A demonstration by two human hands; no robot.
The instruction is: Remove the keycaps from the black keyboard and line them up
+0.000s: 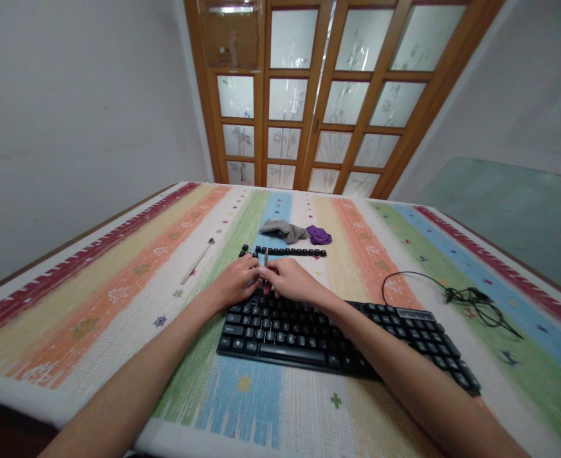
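A black keyboard [290, 337] lies aslant on the striped tablecloth, and both hands meet over its upper left corner. My right hand [290, 278] is closed around a slim upright tool [266, 256]; its pointed end rises above the fingers, and its lower end is hard to make out. My left hand [236, 280] rests at the keyboard's corner with fingers bent and pressed together, touching the right fingertips. Whatever lies beneath those fingers is hidden. Just beyond the hands, loose black keycaps [297, 252] form a row, with a few more near the left fingers.
Behind the keycaps lie a grey cloth [284, 230] and a purple cloth [318, 235]. A thin brush [197, 262] with a dark head is at the left. The keyboard's cable [476, 301] is bundled at the right. Wooden glass-paned doors [309, 95] stand beyond the table.
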